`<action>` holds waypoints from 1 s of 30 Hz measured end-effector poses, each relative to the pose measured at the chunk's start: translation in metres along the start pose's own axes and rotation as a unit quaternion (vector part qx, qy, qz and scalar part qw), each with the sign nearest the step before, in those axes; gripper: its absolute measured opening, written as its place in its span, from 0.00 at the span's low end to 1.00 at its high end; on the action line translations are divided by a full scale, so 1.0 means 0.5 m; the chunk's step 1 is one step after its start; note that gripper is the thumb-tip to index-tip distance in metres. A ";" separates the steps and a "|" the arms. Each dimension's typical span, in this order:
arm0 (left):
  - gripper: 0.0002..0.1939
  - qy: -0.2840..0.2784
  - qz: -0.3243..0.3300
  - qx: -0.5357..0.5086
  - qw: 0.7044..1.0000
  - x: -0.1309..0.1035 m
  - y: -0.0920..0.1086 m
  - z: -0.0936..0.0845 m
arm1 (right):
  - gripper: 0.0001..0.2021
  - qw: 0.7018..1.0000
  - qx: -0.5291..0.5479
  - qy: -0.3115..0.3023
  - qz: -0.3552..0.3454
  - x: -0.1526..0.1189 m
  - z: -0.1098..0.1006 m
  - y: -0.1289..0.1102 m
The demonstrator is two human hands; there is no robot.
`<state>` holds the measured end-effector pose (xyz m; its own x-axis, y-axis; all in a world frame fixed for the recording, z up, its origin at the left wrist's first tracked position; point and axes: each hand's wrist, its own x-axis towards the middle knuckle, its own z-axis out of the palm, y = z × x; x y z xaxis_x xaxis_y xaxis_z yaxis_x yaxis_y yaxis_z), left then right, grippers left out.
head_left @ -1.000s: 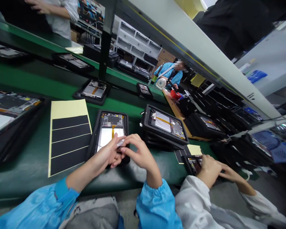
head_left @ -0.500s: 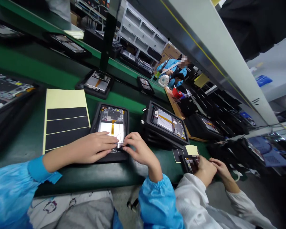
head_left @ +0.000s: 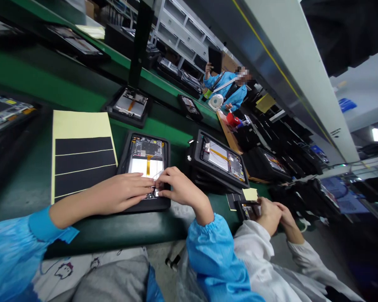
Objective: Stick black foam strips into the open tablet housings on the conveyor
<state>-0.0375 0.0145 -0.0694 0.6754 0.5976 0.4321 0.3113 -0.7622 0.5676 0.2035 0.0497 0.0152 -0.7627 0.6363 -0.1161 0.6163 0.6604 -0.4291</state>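
An opened tablet [head_left: 146, 147] lies in a black foam tray [head_left: 166, 159] on the green bench, circuit board at the far end and an orange ribbon over its white battery. Flat across the lower left of the tablet lies my left hand [head_left: 124, 191], fingers stretched out. My right hand [head_left: 179, 184] is bent over the tablet's lower right part, thumb and fingertips close together beside my left fingertips. Whatever the right fingertips hold is too small to make out. Left of the tray is a yellow sheet [head_left: 82, 123] with black strips [head_left: 83, 146].
Stacked foam trays with an opened tablet [head_left: 219, 155] stand to the right. Beyond them a neighbour's hands [head_left: 274, 214] work on another device. More trayed tablets [head_left: 130, 105] sit along the far side. A person in blue [head_left: 228, 90] is across the bench, near a white fan [head_left: 216, 102].
My right hand has shifted slightly left over the tablet, closer to my left fingertips. The person across the bench now holds up a dark panel. The whole view has tilted a little.
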 end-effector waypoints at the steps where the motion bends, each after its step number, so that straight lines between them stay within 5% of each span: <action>1: 0.20 -0.003 0.001 0.000 1.000 -0.001 -0.001 0.000 | 0.10 1.000 0.001 0.006 0.009 -0.003 0.003 -0.001; 6: 0.21 -0.044 0.015 0.037 0.998 -0.011 -0.014 -0.001 | 0.07 0.998 0.029 0.046 0.030 -0.026 0.026 -0.009; 10: 0.19 -0.010 0.048 0.117 0.992 -0.026 -0.010 -0.013 | 0.05 0.992 0.080 0.088 0.038 -0.037 0.056 -0.022; 14: 0.11 0.017 0.015 0.245 0.969 -0.025 0.048 -0.011 | 0.07 0.979 0.073 0.192 0.010 -0.048 0.111 -0.029; 17: 0.08 0.007 -0.053 0.309 0.950 -0.004 0.095 0.035 | 0.08 0.963 0.058 0.262 -0.008 -0.054 0.142 -0.027; 20: 0.06 0.039 -0.127 0.340 0.931 0.018 0.114 0.098 | 0.08 0.975 0.040 0.219 0.003 -0.052 0.126 -0.030; 23: 0.09 0.078 -0.169 0.315 0.931 0.032 0.117 0.130 | 0.09 0.987 -0.001 0.159 0.016 -0.028 0.066 -0.047; 27: 0.13 0.167 -0.166 0.217 0.947 0.014 0.105 0.080 | 0.20 0.993 0.082 0.074 -0.043 0.085 -0.009 -0.081; 30: 0.16 0.288 -0.205 0.187 0.917 -0.052 0.068 0.008 | 0.17 0.966 0.237 -0.048 -0.089 0.242 -0.012 -0.108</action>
<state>-0.0419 -0.0279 -0.0641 0.0188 0.8038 0.5945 0.7397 -0.4112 0.5326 0.0794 0.0934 0.0294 -0.8774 0.4739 -0.0755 0.3318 0.4856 -0.8088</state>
